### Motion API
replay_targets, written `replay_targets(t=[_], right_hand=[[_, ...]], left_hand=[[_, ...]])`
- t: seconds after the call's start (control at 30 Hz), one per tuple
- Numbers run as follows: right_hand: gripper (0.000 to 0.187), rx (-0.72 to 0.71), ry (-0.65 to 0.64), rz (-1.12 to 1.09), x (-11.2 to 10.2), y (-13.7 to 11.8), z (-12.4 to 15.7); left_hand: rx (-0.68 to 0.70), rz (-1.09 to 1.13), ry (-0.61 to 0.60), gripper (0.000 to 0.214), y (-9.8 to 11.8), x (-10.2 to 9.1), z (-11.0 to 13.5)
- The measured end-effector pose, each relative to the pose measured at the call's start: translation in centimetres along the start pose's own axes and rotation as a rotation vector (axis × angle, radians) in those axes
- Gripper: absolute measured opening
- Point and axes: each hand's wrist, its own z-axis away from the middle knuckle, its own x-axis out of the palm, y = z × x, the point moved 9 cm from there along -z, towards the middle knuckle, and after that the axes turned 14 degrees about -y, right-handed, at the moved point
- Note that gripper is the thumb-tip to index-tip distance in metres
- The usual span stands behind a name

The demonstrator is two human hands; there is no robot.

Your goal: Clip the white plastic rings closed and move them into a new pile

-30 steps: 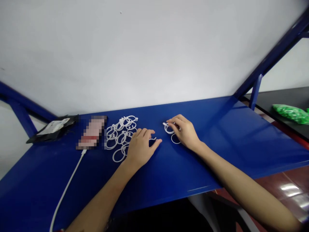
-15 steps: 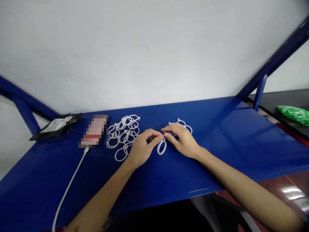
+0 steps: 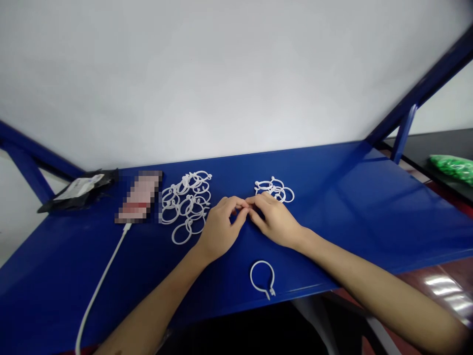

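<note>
My left hand (image 3: 223,228) and my right hand (image 3: 275,221) meet fingertip to fingertip over the middle of the blue table. Both pinch with thumb and index finger; whatever lies between the tips, if anything, is hidden. Below them, close to the front edge, lies a thin white plastic ring (image 3: 252,277), its two ends parted. A pile of similar white rings (image 3: 184,185) is spread left of my left hand. Just beyond my right hand sits a smaller cluster of white rings (image 3: 271,189), partly covered by the fingers.
A phone (image 3: 139,197), blurred out, lies on the left with a white cable (image 3: 105,278) running toward the front edge. Behind it is a black plastic package (image 3: 77,191). Blue frame bars (image 3: 404,133) slope at both sides. A green bag (image 3: 453,167) rests on a dark surface at right.
The white ring that hung under my fingertips is gone from there. A ring with parted ends now lies near the front edge. My hands stay together; the right has shifted slightly nearer.
</note>
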Motion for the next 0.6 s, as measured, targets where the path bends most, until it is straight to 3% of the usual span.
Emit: replay_targets(t=[0.1,0.17,0.33,0.4,0.5,0.6], right_hand=[[0.018,-0.013,0.012,-0.018,-0.1,-0.1,0.0],[0.019,-0.016,0.038,-0.024,-0.4,0.0,0.0],[0.019,0.033,0.122,-0.041,-1.1,1.0,0.1],[0.018,0.044,0.132,-0.047,-1.2,1.2,0.2],[0.017,0.052,0.148,-0.054,-1.2,1.3,0.2],[0.017,0.058,0.183,-0.065,-1.7,1.3,0.2]], left_hand=[[0.048,-0.041,0.024,0.005,0.8,-0.4,0.3],[0.13,-0.043,-0.029,0.003,2.1,-0.4,0.6],[0.284,-0.013,-0.485,0.02,4.8,2.9,1.9],[0.313,-0.07,-0.556,0.018,5.1,4.1,2.4],[0.351,-0.162,-0.558,0.002,5.0,5.3,2.5],[0.231,-0.184,-0.389,0.015,3.4,4.3,1.3]])
